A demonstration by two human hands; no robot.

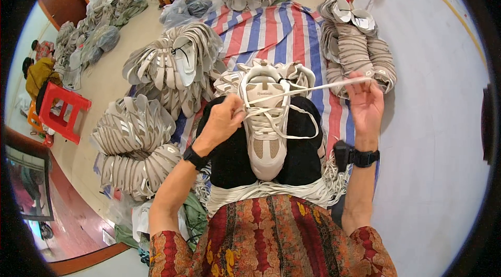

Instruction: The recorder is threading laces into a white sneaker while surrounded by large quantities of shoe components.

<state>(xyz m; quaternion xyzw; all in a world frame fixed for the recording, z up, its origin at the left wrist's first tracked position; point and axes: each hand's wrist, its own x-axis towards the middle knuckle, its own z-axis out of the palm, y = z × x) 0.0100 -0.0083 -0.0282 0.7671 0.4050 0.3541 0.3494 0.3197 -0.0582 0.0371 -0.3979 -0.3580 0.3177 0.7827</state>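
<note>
while l hand (225, 118) pins sneaker (266, 125) | r hand (367, 102) pulls lace (313, 89) taut

Bundled stacks of pale shoe uppers (172, 63) lie on a striped tarp (271, 32); a red plastic stool (61, 110) stands left.

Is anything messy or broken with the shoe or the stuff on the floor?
Nothing looks broken. The shoe lies on a black cloth, half-laced, with the right hand pulling a lace taut and the left hand at the eyelets. The shoe parts sit in bundles on the floor.
</note>
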